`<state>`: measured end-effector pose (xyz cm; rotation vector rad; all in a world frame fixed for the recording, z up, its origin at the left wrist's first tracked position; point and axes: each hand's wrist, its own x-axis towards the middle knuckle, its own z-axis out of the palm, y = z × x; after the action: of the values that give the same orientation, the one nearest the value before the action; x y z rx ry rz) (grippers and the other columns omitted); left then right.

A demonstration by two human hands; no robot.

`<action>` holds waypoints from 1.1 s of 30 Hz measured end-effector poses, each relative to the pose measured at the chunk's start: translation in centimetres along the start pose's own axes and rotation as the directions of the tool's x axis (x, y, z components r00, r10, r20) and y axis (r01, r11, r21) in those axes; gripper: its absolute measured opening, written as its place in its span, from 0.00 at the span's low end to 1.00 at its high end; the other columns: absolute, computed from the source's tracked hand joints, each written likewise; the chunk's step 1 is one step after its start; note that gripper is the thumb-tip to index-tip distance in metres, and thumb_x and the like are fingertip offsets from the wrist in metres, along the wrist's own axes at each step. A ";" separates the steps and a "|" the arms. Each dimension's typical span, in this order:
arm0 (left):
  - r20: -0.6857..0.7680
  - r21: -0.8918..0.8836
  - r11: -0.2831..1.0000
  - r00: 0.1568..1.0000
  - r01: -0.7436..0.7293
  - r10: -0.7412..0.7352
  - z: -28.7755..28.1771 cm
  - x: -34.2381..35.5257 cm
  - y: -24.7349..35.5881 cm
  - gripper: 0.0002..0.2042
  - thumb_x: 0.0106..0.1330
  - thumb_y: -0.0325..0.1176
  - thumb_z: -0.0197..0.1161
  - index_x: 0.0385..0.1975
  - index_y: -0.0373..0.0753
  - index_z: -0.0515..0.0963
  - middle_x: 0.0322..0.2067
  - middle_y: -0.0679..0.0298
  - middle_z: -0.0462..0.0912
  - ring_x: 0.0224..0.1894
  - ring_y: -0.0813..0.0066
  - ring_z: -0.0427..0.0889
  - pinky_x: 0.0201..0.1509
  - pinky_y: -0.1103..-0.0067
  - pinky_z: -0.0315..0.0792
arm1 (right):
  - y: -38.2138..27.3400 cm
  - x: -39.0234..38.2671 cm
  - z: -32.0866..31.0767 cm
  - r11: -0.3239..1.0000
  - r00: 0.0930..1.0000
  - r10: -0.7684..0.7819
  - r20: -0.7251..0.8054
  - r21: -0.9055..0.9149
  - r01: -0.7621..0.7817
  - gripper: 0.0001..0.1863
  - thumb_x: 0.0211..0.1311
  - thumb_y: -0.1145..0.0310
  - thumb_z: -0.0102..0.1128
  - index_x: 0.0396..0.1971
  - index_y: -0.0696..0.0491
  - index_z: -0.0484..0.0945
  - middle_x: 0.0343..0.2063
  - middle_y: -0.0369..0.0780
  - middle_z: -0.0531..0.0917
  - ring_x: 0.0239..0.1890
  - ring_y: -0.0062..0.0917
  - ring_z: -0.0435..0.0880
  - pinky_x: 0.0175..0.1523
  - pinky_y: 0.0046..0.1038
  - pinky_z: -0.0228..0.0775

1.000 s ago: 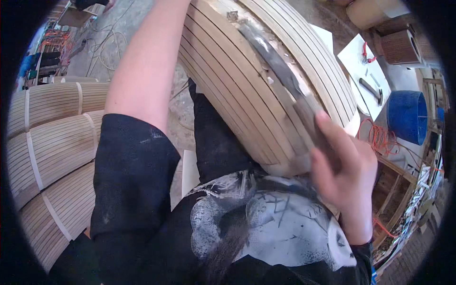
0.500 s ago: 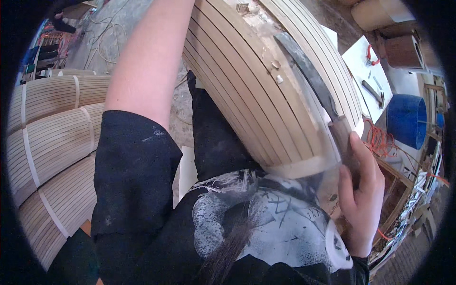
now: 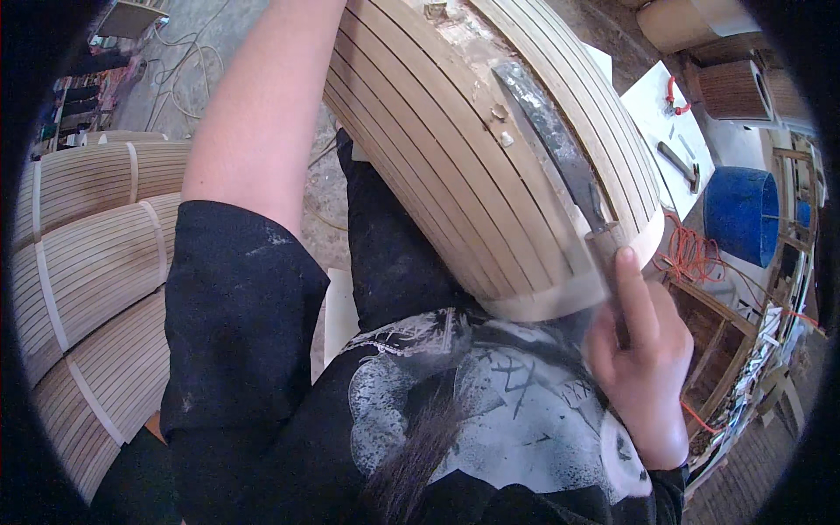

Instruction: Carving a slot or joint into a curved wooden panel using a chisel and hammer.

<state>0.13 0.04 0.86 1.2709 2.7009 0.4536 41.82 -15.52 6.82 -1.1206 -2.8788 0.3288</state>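
A curved panel of pale wooden slats with dark grooves [image 3: 437, 144] lies across my lap, reaching from the top edge to my waist. A rough recessed strip with torn, whitish residue runs along it. My right hand [image 3: 643, 337] is closed around the wooden handle of a chisel [image 3: 544, 122], one finger stretched along the handle. The chisel's long flat blade lies in the strip, pointing away from me. Small loose chips [image 3: 506, 138] sit on the slats beside the blade. My left forearm reaches past the panel's far left side, and that hand is beyond the top edge.
Stacked curved slatted panels [image 3: 96, 236] bound with white bands stand at the left. To the right, a white board [image 3: 643, 109] bears a hammer [image 3: 681, 166] and red-handled pliers [image 3: 675, 98]. Beyond are a blue barrel [image 3: 739, 214] and a coiled orange cord [image 3: 689, 254].
My right hand has turned, its fingers now wrapped further around the handle. The chisel has shifted slightly left and rolled, showing more of its flat face. The whole view has shifted a little.
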 end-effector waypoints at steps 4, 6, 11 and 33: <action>0.049 0.059 0.998 0.999 -0.014 0.012 -0.7 -0.4 1.0 0.25 0.73 0.47 0.41 0.50 0.37 0.82 0.52 0.47 0.83 0.56 0.51 0.80 0.62 0.61 0.70 | 2.2 1.1 3.3 0.999 0.995 -0.020 -0.096 0.044 0.024 0.35 0.51 0.74 0.65 0.65 0.48 0.74 0.23 0.39 0.73 0.20 0.35 0.76 0.26 0.34 0.70; 0.137 0.069 0.997 0.990 0.026 -0.035 -0.2 -0.8 0.1 0.26 0.73 0.48 0.42 0.52 0.36 0.81 0.54 0.46 0.81 0.58 0.50 0.79 0.64 0.61 0.69 | 1.7 2.8 3.1 0.999 0.995 0.002 -0.105 0.043 0.002 0.34 0.53 0.72 0.65 0.65 0.43 0.74 0.23 0.40 0.74 0.21 0.35 0.77 0.27 0.36 0.72; 0.011 0.011 0.998 0.998 0.064 -0.064 0.2 -0.1 0.3 0.28 0.71 0.50 0.43 0.57 0.33 0.78 0.61 0.45 0.76 0.65 0.48 0.73 0.69 0.62 0.65 | 0.8 1.2 0.1 0.996 0.997 0.061 -0.050 0.063 -0.057 0.35 0.53 0.74 0.65 0.65 0.44 0.74 0.22 0.41 0.74 0.22 0.36 0.78 0.29 0.38 0.72; -0.181 -0.004 0.999 0.983 -0.032 0.031 1.1 -0.8 0.4 0.26 0.71 0.48 0.47 0.54 0.31 0.79 0.57 0.44 0.79 0.60 0.49 0.78 0.64 0.63 0.69 | 2.3 -0.7 1.0 0.993 0.997 0.007 -0.082 0.117 0.003 0.35 0.53 0.75 0.65 0.66 0.48 0.72 0.24 0.43 0.77 0.24 0.39 0.79 0.31 0.37 0.73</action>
<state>1.14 -0.12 -0.04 1.3336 2.8261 0.6099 43.73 -14.51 5.37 -1.0907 -2.7484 0.4349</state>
